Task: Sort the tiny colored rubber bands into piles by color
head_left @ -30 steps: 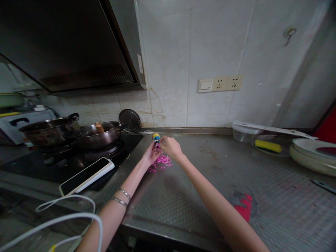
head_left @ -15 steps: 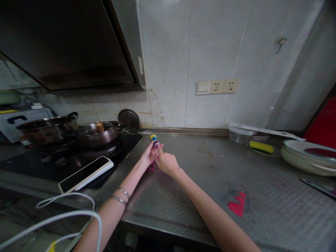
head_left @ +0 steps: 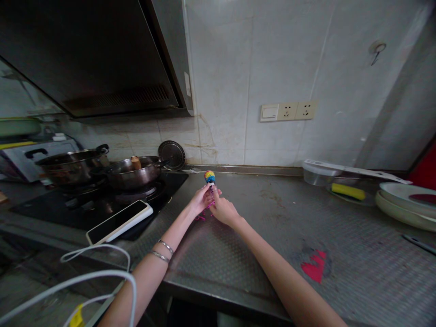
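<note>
Your left fingers close around one small item with a rainbow-coloured round top [head_left: 210, 176]; your right fingers press against its lower part. Both your left hand [head_left: 201, 199] and right hand [head_left: 223, 210] reach toward twelve o'clock, forearms converging. Pink strands [head_left: 200, 217] lie beneath; two pans [head_left: 134, 173] sit at ten.

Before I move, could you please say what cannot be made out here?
- Head view: what lies below the colourful ball, hidden by the left hand and right hand.
- Head view: the pink strands' full spread, behind the hands.
- Head view: the red thing's outline, cut off by the right edge.
</note>
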A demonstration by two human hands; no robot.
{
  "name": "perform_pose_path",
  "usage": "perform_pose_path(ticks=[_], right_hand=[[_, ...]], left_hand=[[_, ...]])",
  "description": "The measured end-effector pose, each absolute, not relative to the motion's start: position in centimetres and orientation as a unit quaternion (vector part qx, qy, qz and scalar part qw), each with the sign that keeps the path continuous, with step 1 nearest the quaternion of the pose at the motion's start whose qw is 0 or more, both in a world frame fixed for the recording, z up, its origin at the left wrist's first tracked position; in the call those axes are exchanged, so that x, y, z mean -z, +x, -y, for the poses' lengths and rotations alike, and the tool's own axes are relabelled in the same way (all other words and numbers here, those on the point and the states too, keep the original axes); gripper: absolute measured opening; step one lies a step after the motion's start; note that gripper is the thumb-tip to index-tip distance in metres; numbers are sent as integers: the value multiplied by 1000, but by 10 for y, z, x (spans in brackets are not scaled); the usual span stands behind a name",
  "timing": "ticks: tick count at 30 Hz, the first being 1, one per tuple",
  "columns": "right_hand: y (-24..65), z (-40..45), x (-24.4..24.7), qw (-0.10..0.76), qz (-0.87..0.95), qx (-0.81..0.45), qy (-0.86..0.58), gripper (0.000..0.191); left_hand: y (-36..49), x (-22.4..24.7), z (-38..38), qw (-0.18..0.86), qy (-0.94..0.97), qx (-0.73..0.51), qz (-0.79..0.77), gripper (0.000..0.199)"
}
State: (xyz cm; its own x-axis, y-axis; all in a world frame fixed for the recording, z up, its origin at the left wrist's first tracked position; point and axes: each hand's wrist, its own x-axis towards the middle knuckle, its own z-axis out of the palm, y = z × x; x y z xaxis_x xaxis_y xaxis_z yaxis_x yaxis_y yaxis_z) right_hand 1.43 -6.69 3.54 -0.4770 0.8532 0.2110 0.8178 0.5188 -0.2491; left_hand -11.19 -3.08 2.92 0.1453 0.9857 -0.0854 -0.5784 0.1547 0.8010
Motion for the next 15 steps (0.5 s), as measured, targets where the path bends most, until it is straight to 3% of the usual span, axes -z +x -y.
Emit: perform_pose_path(ticks=[15], right_hand=[[9,76,-36,156,870,18,-468,61]], left_hand=[[-115,-34,31,656,261,-625,-333,26]])
